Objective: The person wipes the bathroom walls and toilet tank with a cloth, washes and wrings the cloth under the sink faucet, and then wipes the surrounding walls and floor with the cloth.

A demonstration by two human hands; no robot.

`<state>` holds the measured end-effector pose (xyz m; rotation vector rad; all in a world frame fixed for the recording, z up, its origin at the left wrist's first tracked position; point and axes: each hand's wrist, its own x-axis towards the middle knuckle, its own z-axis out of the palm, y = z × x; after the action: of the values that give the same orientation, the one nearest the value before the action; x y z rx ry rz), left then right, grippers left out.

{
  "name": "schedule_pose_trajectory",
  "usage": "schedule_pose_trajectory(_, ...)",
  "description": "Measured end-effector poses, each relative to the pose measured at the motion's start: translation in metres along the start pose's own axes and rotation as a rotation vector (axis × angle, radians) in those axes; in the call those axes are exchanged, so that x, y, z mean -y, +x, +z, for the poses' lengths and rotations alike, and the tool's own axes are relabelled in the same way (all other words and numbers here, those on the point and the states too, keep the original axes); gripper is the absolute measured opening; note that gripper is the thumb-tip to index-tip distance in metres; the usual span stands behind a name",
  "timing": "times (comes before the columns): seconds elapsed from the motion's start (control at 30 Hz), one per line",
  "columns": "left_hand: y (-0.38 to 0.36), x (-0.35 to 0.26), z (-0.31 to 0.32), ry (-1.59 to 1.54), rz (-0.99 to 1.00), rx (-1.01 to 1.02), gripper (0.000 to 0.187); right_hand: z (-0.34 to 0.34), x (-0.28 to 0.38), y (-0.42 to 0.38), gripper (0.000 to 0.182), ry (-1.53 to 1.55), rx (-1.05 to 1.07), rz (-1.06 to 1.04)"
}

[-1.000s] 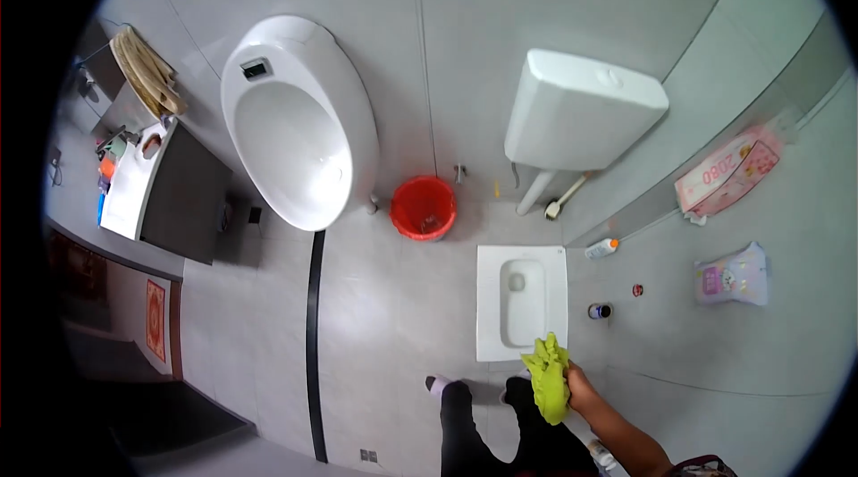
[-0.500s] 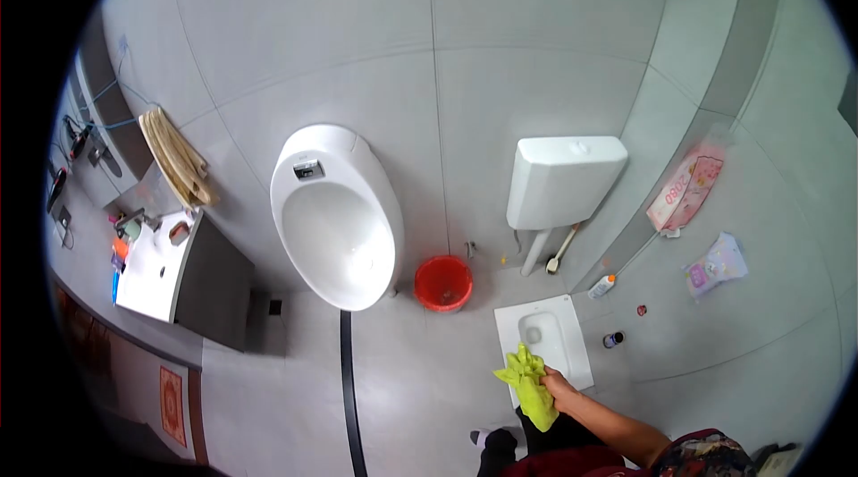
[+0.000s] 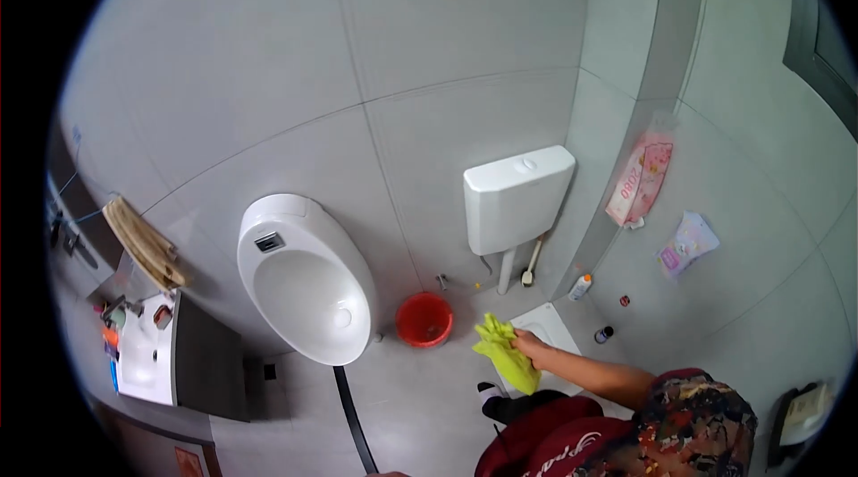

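Note:
A crumpled yellow-green cloth [image 3: 507,354] hangs from my right hand [image 3: 531,347], whose fingers are wrapped round its upper part. The hand and cloth are over the white squat toilet [image 3: 561,331], hiding much of it. At the bottom edge of the view, only a small skin-coloured part of my left hand [image 3: 389,474] shows, near the black floor strip [image 3: 355,419]; its fingers cannot be made out.
A white urinal [image 3: 308,289] and red bucket [image 3: 424,320] stand ahead. Right of them are a cistern [image 3: 518,200], a brush [image 3: 534,264] and two bottles. A sink cabinet [image 3: 207,361] is at left; pink packages [image 3: 642,180] hang on the right wall.
The view has shifted and tilted. My right arm with the cloth now reaches further up and left, and a bit of my left hand has appeared at the bottom edge.

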<state>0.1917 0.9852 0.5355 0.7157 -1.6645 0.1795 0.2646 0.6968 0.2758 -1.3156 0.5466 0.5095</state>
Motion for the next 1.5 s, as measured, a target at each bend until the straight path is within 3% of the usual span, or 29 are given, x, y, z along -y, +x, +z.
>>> schedule_pose_trajectory(0.13, 0.000, 0.057, -0.025, -0.114, 0.067, 0.051, 0.016, -0.002, 0.040, 0.016, 0.039, 0.018, 0.038, 0.017)
schedule_pose_trajectory(0.27, 0.007, 0.097, -0.047, -0.272, -0.059, 0.207, 0.024, -0.034, 0.072, 0.044, 0.032, 0.238, 0.182, -0.031)
schedule_pose_trajectory(0.37, -0.034, 0.117, -0.046, -0.236, -0.309, -0.132, 0.042, -0.084, 0.099, 0.087, 0.037, 0.560, 0.256, 0.013)
schedule_pose_trajectory(0.43, -0.035, 0.126, -0.040, 0.015, -0.584, -0.534, 0.053, -0.116, 0.134, 0.094, 0.038, 0.600, 0.245, -0.083)
schedule_pose_trajectory(0.47, -0.037, 0.130, -0.039, 0.151, -0.723, -0.731, 0.059, -0.129, 0.156, 0.089, 0.039, 0.668, 0.151, -0.081)
schedule_pose_trajectory(0.5, -0.049, 0.136, -0.044, 0.098, -0.832, -0.883, 0.068, -0.156, 0.167, 0.101, 0.035, 0.698, 0.070, -0.130)
schedule_pose_trajectory(0.53, -0.076, 0.141, -0.061, -0.075, -0.928, -0.866, 0.067, -0.174, 0.187, 0.103, 0.035, 0.534, -0.059, -0.249)
schedule_pose_trajectory(0.6, -0.090, 0.156, -0.072, -0.084, -1.051, -1.006, 0.068, -0.208, 0.233, 0.103, 0.037, 0.180, -0.303, -0.524)
schedule_pose_trajectory(0.67, -0.102, 0.167, -0.078, -0.109, -1.157, -1.073, 0.068, -0.247, 0.279, 0.120, 0.040, 0.076, -0.500, -0.610)
schedule_pose_trajectory(0.73, -0.106, 0.179, -0.084, -0.143, -1.247, -1.099, 0.067, -0.289, 0.317, 0.154, 0.046, -0.319, -0.670, -0.803)
schedule_pose_trajectory(0.8, -0.103, 0.196, -0.093, -0.181, -1.314, -1.085, 0.067, -0.315, 0.344, 0.200, 0.047, -0.547, -0.836, -0.794)
schedule_pose_trajectory(0.87, -0.107, 0.206, -0.100, -0.205, -1.364, -1.045, 0.066, -0.331, 0.344, 0.256, 0.048, -1.090, -1.037, -0.563)
schedule_pose_trajectory(0.9, -0.107, 0.209, -0.104, -0.203, -1.389, -1.029, 0.066, -0.332, 0.342, 0.276, 0.048, -1.360, -1.120, -0.429)
schedule_pose_trajectory(1.0, -0.116, 0.208, -0.119, -0.162, -1.481, -1.003, 0.068, -0.291, 0.362, 0.274, 0.048, -1.225, -1.162, -0.252)
schedule_pose_trajectory(1.13, -0.142, 0.214, -0.141, -0.222, -1.521, -1.027, 0.066, -0.257, 0.360, 0.269, 0.048, -1.340, -1.112, -0.226)
schedule_pose_trajectory(1.23, -0.149, 0.218, -0.166, -0.274, -1.534, -0.990, 0.064, -0.231, 0.349, 0.283, 0.045, -1.170, -1.051, -0.347)
schedule_pose_trajectory(1.4, -0.166, 0.216, -0.214, -0.322, -1.530, -0.886, 0.059, -0.136, 0.344, 0.271, 0.042, -1.234, -0.954, -0.315)
schedule_pose_trajectory(1.5, -0.181, 0.207, -0.238, -0.313, -1.570, -0.812, 0.053, -0.063, 0.331, 0.260, 0.048, -1.174, -0.932, -0.418)
